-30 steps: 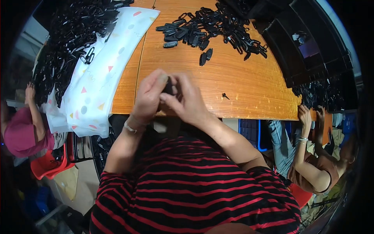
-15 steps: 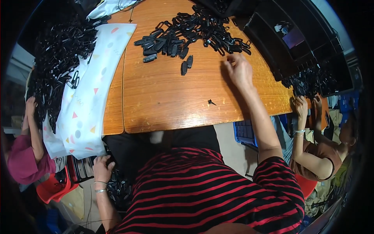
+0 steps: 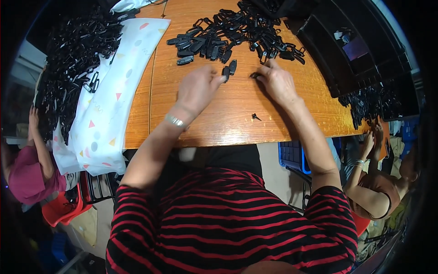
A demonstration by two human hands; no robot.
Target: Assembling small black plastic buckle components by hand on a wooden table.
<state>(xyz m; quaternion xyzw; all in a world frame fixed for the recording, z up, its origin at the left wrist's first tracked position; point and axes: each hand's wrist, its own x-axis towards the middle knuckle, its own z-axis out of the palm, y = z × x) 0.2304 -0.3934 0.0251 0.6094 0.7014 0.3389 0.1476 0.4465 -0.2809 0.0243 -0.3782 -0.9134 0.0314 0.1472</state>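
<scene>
My left hand is over the middle of the wooden table, slightly blurred, with the thumb apart from the curled fingers. Its thumb tip is at the edge of a flat, oblong black plastic piece, which lies on the wood. A second such oblong piece lies just beyond it. To the right, my right hand pinches a small black piece between thumb and fingers; most of it is hidden. Nearer me a tiny black part with a pointed end lies alone on the table.
Black plastic clips and loops are heaped at the far side. A larger black heap lies on the left beside a patterned white sheet. A black bin stands at the right. People work on both sides, one in a maroon sleeve.
My left hand has come up from beside my lap onto the table, next to the oblong pieces. My right hand now shows a small black piece at its fingertips. The view has shifted slightly.
</scene>
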